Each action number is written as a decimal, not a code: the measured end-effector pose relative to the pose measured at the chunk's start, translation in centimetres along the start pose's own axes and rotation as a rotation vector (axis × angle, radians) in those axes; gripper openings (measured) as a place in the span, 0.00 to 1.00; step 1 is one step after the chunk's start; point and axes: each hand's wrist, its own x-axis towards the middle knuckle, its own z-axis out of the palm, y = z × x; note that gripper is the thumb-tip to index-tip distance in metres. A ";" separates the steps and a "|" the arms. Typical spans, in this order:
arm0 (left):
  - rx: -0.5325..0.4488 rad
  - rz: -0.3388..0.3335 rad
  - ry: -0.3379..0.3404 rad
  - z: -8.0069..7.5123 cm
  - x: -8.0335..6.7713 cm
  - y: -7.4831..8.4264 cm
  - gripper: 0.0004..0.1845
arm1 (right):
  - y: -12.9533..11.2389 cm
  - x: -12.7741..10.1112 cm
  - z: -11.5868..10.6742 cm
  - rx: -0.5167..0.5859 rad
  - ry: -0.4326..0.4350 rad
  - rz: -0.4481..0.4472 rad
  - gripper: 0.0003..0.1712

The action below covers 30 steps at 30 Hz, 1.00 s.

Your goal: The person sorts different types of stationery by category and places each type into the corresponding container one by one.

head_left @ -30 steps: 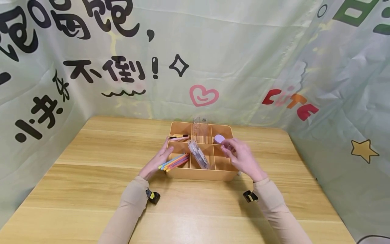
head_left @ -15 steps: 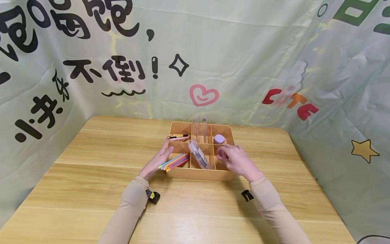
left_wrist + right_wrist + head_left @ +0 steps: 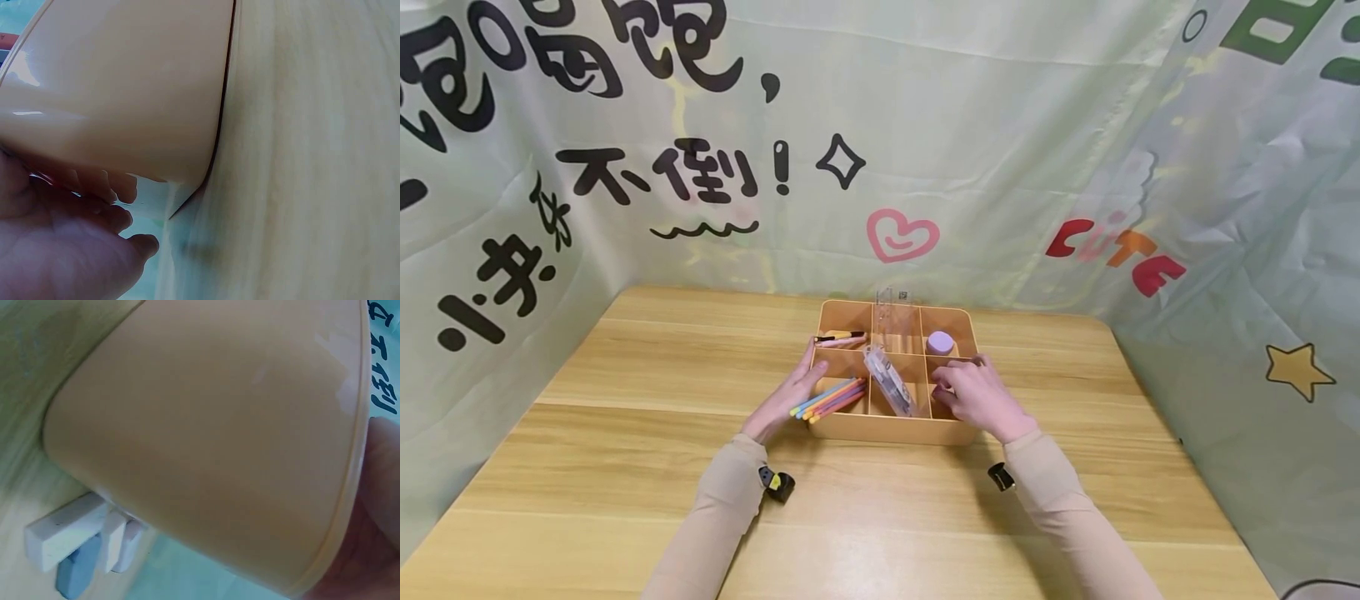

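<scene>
An orange six-compartment tray sits mid-table. My left hand lies with straight fingers against its left wall, fingertips touching it. My right hand hangs over the front right compartment with fingers curled downward. What they touch is hidden. In the right wrist view only the edge of my right hand shows past the tray's rim. A purple round piece lies in the back right compartment, apart from my right hand.
Coloured pens stick out of the front left compartment. A clear box leans in the front middle one and a clear ruler stands behind it. White and blue erasers lie on the table beside the tray. Printed cloth walls surround the table.
My right hand drew back from the purple piece, which stays in the back right compartment, to the front right compartment, and its fingers curled. My left hand has not moved.
</scene>
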 end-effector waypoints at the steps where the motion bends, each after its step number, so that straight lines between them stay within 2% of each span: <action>1: -0.002 0.002 -0.001 0.0 0.0 0.0 0.36 | 0.0 0.0 0.0 0.002 0.023 0.004 0.07; 5: -0.001 -0.001 0.004 0.0 0.1 0.0 0.36 | 0.5 -0.4 0.2 0.072 0.200 0.037 0.09; 10: 0.012 -0.006 0.003 0.0 0.1 0.0 0.36 | 2.0 -1.3 0.4 0.344 0.519 0.109 0.09; 12: 0.016 -0.009 -0.001 0.0 0.1 0.0 0.36 | 2.7 -1.8 0.4 0.436 0.598 0.171 0.09; 13: 0.016 -0.012 -0.004 0.0 0.0 0.0 0.36 | 3.1 -2.1 0.4 0.467 0.609 0.216 0.09; 16: 0.025 -0.034 -0.009 -0.1 -0.1 0.0 0.36 | 4.3 -2.9 0.5 0.539 0.555 0.362 0.12; 20: 0.028 -0.044 -0.013 -0.1 -0.1 0.1 0.36 | 6.0 -3.8 0.6 0.566 0.388 0.500 0.16; 25: 0.016 -0.033 -0.014 -0.1 -0.1 0.1 0.36 | 7.6 -4.8 0.9 0.554 0.204 0.558 0.22; 30: 0.021 -0.046 -0.014 -0.1 -0.1 0.1 0.36 | 8.6 -5.5 0.9 0.590 0.115 0.589 0.26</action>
